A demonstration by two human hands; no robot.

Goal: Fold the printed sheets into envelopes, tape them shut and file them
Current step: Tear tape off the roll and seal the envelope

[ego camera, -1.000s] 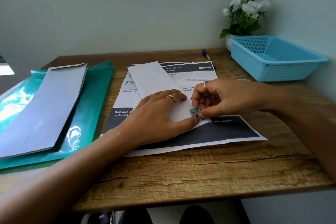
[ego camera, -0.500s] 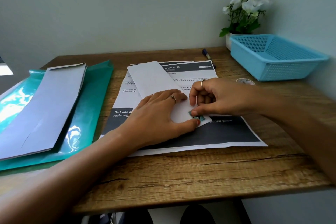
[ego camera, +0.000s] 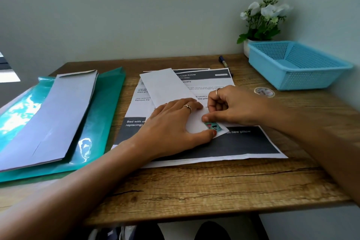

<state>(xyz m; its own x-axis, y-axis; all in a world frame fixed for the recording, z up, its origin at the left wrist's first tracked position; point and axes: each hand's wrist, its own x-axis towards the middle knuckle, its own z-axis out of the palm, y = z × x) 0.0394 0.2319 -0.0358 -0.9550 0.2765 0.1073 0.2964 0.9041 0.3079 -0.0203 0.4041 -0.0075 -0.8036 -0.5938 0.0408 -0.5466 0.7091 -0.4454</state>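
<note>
While left hand [ego camera: 175,122] flattens one folded envelope [ego camera: 169,91], right hand [ego camera: 231,107] presses one tape piece [ego camera: 213,126], fingers curled.

Bare desk [ego camera: 194,185] in front; basket [ego camera: 298,66] and tape roll [ego camera: 264,91] crowd the right.
</note>
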